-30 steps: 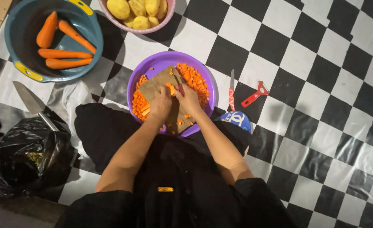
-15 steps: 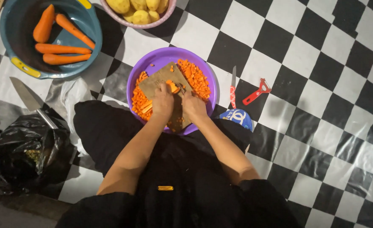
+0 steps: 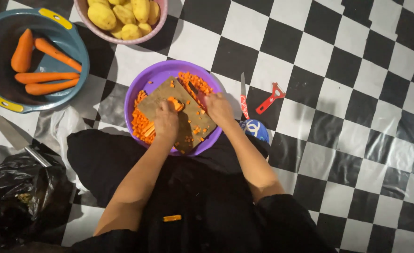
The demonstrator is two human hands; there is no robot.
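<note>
We press our left hand (image 3: pixel 166 122) down on the brown cutting board (image 3: pixel 176 117), fingers curled over a piece of carrot (image 3: pixel 174 103) and holding it in place. Our right hand (image 3: pixel 218 108) is closed around the handle of a knife (image 3: pixel 196 91) whose blade lies over the diced carrot (image 3: pixel 195 84) at the board's far edge. The board rests across a purple bowl (image 3: pixel 156 75), with more orange cubes heaped in the bowl on the left side. Beside the bowl on the checkered floor covering (image 3: pixel 338 56) lie a small red-handled knife (image 3: pixel 243 96) and a red peeler (image 3: pixel 270 98). A blue tub (image 3: pixel 71 42) holds whole peeled carrots (image 3: pixel 45 65); a pink bowl (image 3: pixel 122 40) holds potatoes (image 3: pixel 122 14). A large knife (image 3: pixel 17 138) lies near a black bag (image 3: pixel 22 201).
</note>
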